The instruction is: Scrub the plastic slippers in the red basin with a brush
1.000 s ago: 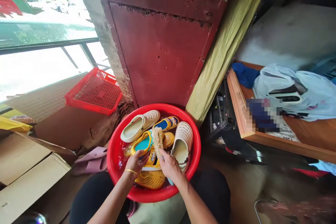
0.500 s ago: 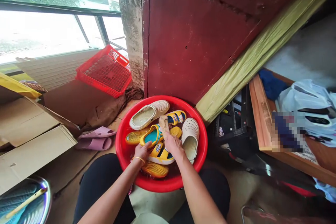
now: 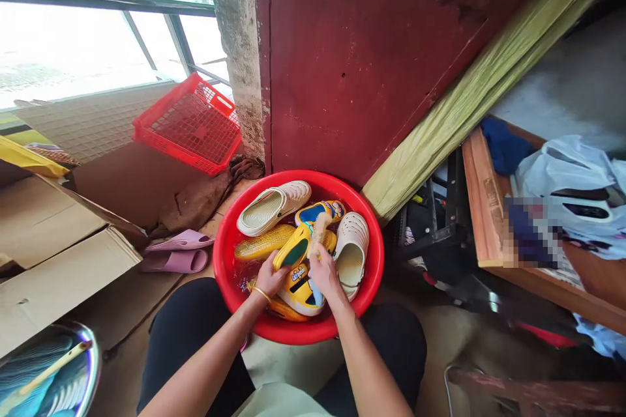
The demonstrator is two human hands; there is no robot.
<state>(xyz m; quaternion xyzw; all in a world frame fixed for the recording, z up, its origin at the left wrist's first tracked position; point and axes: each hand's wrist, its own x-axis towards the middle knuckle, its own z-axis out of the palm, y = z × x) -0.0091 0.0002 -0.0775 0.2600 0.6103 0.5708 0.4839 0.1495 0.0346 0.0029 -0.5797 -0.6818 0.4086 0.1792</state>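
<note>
Both my hands are inside a red plastic basin (image 3: 298, 326) of shallow water and shoes. My left hand (image 3: 268, 277) grips a yellow slipper with a teal insole (image 3: 292, 249), tilted on its side. My right hand (image 3: 325, 279) is closed round a scrub brush with tan bristles (image 3: 317, 231), whose bristles sit against that slipper. Around them lie two cream clogs (image 3: 274, 208) (image 3: 351, 249), a yellow slipper with a blue insole (image 3: 320, 212), a ribbed yellow sole (image 3: 261, 242) and a printed yellow slipper (image 3: 299, 291). A gold bangle circles my left wrist.
A rusty red metal door (image 3: 352, 58) and a concrete pillar (image 3: 237, 32) stand behind the basin. To the left are a red plastic crate (image 3: 188, 125), pink slippers (image 3: 176, 254) and a cardboard box (image 3: 53, 228). A wooden board (image 3: 482, 195) and a plastic bag (image 3: 562, 169) are on the right.
My left hand has tipped the teal-insole slipper up on its side, and the brush now presses on it. The view has shifted, with the basin lower and more central.
</note>
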